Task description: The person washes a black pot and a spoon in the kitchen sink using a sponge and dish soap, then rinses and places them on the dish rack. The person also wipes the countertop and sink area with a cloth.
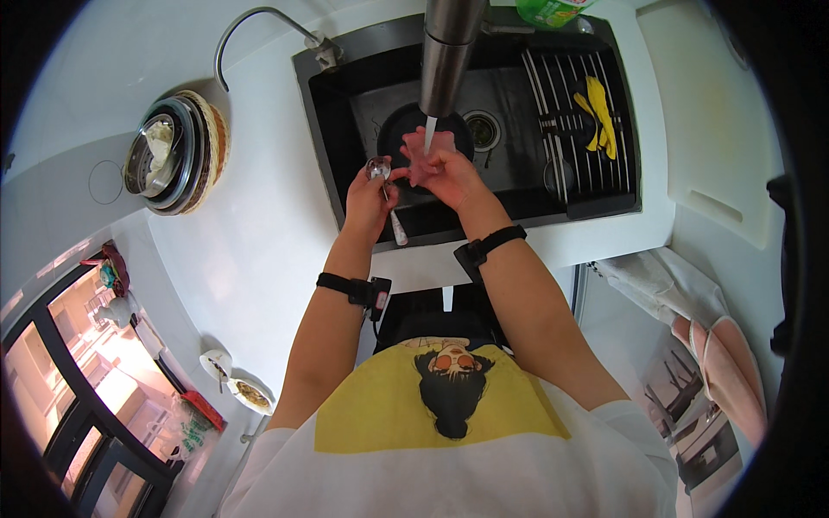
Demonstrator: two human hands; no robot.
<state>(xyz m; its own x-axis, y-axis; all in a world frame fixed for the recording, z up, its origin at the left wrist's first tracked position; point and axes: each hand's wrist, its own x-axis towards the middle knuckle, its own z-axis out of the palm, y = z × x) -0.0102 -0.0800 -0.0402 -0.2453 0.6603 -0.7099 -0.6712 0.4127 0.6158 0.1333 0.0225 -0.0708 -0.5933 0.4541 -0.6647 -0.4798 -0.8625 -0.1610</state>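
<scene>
Water runs from a metal faucet [447, 71] onto a thin pink cloth [442, 140], which my right hand [458, 180] grips over the black sink [382, 90]. My left hand [368, 201] holds a metal spoon [399, 230], its shiny bowl up near the fingertips and its pale patterned handle pointing down towards me. One left fingertip reaches the cloth's near edge or comes very close to it. Beneath the hands lies a round black pan or dish [395, 126] on the sink floor, partly hidden by the cloth and hands.
A metal rack [549, 123] spans the sink's right side, with a yellow cloth or glove [602, 120] on it. Left stand stacked bowls and baskets [188, 152] and a thin curved tap [223, 45]. A green container [550, 11] is behind the sink. A food dish [252, 396] sits lower left.
</scene>
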